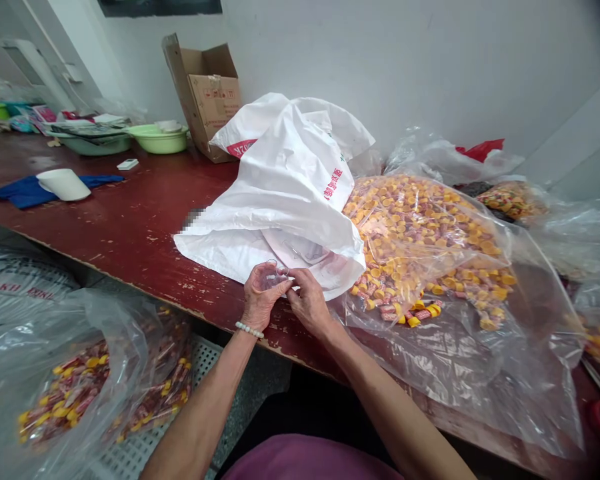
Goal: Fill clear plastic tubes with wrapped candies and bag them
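Note:
My left hand and my right hand meet at the near edge of a dark red table. Between their fingertips they hold a small clear plastic piece, which both hands pinch. A bead bracelet sits on my left wrist. Just behind the hands lies a big white plastic bag. To the right, an open clear bag holds a heap of small yellow-capped items with red wrapping, and some spill toward the front.
A clear bag with the same yellow and red items stands at the lower left, beside the table. An open cardboard box, green basins, a white cup on a blue cloth and more plastic bags lie farther back.

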A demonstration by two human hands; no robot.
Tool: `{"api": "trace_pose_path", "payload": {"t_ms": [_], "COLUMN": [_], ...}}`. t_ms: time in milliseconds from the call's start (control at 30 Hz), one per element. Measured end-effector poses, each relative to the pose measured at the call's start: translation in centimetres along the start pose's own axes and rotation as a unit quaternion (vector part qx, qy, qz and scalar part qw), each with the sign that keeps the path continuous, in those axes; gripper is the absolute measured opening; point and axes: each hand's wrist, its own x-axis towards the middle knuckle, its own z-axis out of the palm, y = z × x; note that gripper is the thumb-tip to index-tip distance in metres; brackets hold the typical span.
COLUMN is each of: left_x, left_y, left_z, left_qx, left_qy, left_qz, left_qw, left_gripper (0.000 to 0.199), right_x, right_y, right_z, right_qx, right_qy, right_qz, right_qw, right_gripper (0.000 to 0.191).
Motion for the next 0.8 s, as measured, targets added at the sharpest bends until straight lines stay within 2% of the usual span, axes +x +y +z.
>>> {"api": "trace_pose_path", "payload": {"t_ms": [133,233,300,367,433,500,533,567,633,700,733,800], "left_x": [-0.6,-1.1,-1.5,-1.9,-2.3,-3.0,-3.6,-4.2,-5.8,-7.5,-8.3,-9.5], "left_y": [0.5,0.7,0.7,0.6,0.5,0.4,0.3,0.2,0.0,-0.4,-0.7,-1.3], "left_z": [0.4,0.4,0.4,0.5,0.8,1.2,1.6,2.0,3.2,4.6,5.3,6.3], "left_qx": [0.100,0.156,0.170,0.164,0.143,0.120,0.112,0.108,0.111,0.121,0.128,0.147], "left_qy": [-0.010,-0.037,-0.050,-0.060,-0.068,-0.083,-0.097,-0.115,-0.161,-0.206,-0.223,-0.244], "left_qz": [0.043,0.061,0.058,0.049,0.032,0.013,0.003,-0.008,-0.025,-0.034,-0.034,-0.023], "left_qw": [0.994,0.985,0.982,0.983,0.987,0.989,0.989,0.987,0.980,0.970,0.966,0.958], "left_gripper": [0.050,0.045,0.045,0.045,0.044,0.044,0.044,0.044,0.044,0.044,0.044,0.044], "right_x": [-1.4,-2.6,-3.4,-4.4,-5.5,-7.0,-7.8,-8.6,-10.1,-11.2,-11.5,-11.9], "right_y": [-1.0,-2.0,-2.6,-2.7,-2.1,-0.8,0.1,1.0,3.0,4.7,5.4,6.3], "right_z": [-0.8,-1.6,-2.9,-5.5,-9.3,-13.7,-15.8,-17.5,-19.7,-20.3,-20.2,-19.7], "right_qx": [-0.080,-0.104,-0.101,-0.102,-0.128,-0.180,-0.209,-0.239,-0.294,-0.339,-0.352,-0.355], "right_qy": [-0.005,-0.022,-0.018,0.016,0.086,0.171,0.207,0.217,0.158,0.096,0.086,0.103], "right_qz": [-0.022,-0.034,-0.054,-0.073,-0.067,-0.010,0.041,0.086,0.141,0.143,0.137,0.135], "right_qw": [0.996,0.994,0.993,0.992,0.986,0.969,0.955,0.943,0.932,0.925,0.922,0.919], "right_gripper": [0.057,0.059,0.056,0.049,0.036,0.021,0.017,0.014,0.011,0.014,0.017,0.020]}}
